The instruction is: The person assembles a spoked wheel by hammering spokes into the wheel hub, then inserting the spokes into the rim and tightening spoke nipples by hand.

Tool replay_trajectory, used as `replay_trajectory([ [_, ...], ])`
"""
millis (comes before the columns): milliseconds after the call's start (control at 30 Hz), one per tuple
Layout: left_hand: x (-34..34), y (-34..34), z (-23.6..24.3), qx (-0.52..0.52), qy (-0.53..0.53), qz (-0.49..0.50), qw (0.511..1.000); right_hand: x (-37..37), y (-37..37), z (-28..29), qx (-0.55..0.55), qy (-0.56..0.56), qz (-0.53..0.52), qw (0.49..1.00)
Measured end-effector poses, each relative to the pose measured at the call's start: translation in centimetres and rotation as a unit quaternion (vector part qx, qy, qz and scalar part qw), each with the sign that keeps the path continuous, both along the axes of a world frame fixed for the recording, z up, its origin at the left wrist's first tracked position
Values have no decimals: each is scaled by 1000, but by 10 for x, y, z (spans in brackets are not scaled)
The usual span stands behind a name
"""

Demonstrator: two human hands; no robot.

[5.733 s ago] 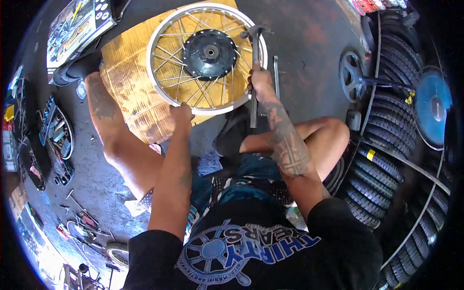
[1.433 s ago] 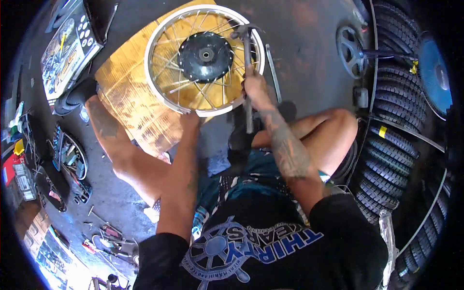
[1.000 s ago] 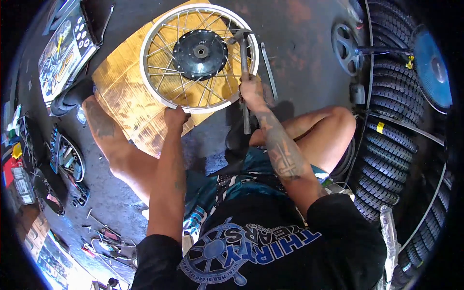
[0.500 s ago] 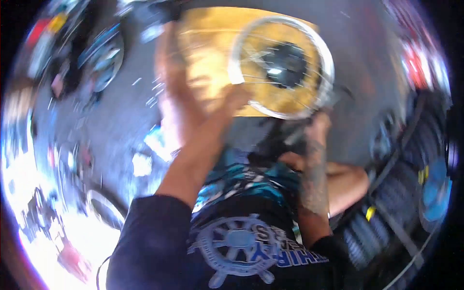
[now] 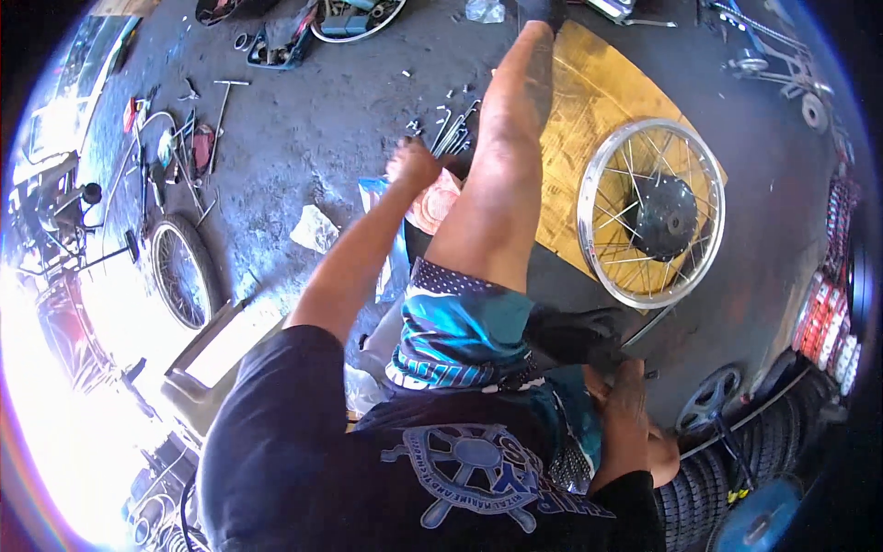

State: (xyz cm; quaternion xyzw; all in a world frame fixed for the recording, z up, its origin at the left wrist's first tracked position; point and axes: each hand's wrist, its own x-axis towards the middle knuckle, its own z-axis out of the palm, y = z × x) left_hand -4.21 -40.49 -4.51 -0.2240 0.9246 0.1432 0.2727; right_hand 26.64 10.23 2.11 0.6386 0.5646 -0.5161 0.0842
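Note:
My left hand [image 5: 414,165] is stretched past my bent knee and hovers at the near left end of a bundle of loose metal spokes [image 5: 453,133]. Its fingers are small and slightly blurred, so their grip is unclear. To the right, a silver wheel rim [image 5: 589,230] with several spokes laced to a black hub [image 5: 664,218] lies on a yellow-brown board [image 5: 575,101]. My right hand [image 5: 629,382] rests low beside my folded right leg, its fingers mostly hidden. A thin metal rod [image 5: 649,325] sticks out beyond it, under the rim's near edge; whether I hold it cannot be seen.
A pink-orange patterned packet [image 5: 434,204] lies by my left wrist, a crumpled plastic bag [image 5: 315,229] further left. Hand tools, including a T-handle wrench [image 5: 221,120], and a spoked wheel with tyre [image 5: 181,270] are on the left. Tyres [image 5: 694,497] stand at lower right.
My left hand has left the rim's near left side and moved left to the spokes. My right hand has come away from the rim, down toward me. The view has shifted, putting the wheel further right.

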Motion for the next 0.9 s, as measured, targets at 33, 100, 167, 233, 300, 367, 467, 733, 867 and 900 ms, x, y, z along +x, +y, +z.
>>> replay_trajectory([
  [33,6,12,-17,-9,30,-3,1000,-6,-1,3,-8,-2,24,1000],
  [100,14,27,-41,-10,71,2,997,-17,9,13,-8,-9,68,998],
  [167,12,28,-55,-34,49,28,998,-13,38,32,7,-16,104,994],
  [233,2,17,-67,-44,-27,43,998,-1,84,58,48,-41,128,990],
  [300,-7,5,-78,-92,16,28,995,19,145,90,94,-88,144,981],
  [367,-14,-2,-84,-89,1,13,996,34,208,120,117,-147,151,971],
  [467,-22,-8,-84,-102,-6,-6,995,53,280,146,120,-230,187,948],
  [733,-36,-20,-73,-138,-13,-53,989,94,241,65,-33,-138,287,947],
  [867,-43,-23,-68,-160,-19,-70,984,76,139,12,-193,-107,345,912],
  [900,-44,-23,-64,-166,-22,-74,983,72,117,6,-224,-98,357,901],
])
